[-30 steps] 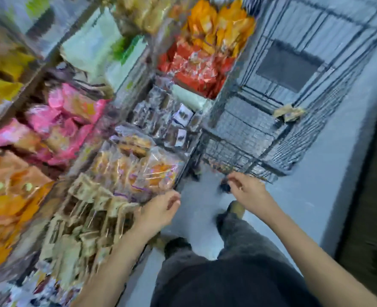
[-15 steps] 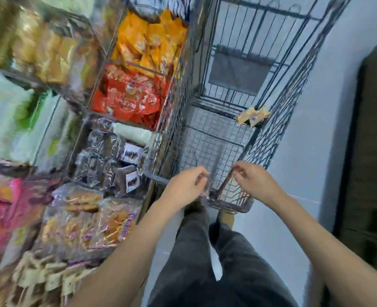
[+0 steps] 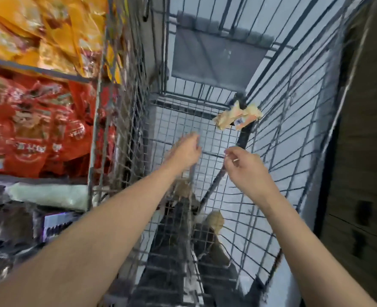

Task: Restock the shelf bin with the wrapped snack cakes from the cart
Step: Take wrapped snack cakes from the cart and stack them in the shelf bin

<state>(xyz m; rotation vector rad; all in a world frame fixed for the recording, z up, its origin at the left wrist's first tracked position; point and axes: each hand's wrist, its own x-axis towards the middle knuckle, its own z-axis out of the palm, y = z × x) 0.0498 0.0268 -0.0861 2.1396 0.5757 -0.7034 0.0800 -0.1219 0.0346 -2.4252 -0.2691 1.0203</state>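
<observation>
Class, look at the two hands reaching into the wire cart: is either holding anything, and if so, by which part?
Nothing is held. The left hand and right hand hover empty over the grey wire cart, short of the pale wrapped snack cakes.

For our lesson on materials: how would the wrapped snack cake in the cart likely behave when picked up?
The wrapped snack cake looks small, so probably light. Its crinkled film wrapper suggests it may flex and feel slightly slippery. The cake inside could squash under a hard pinch.

Flat, even indoor light with no hard shadows; motion blur smears the left hand [image 3: 184, 151] and the packets beside it, wide-angle distortion bowing the cart wires [image 3: 278, 151].
</observation>
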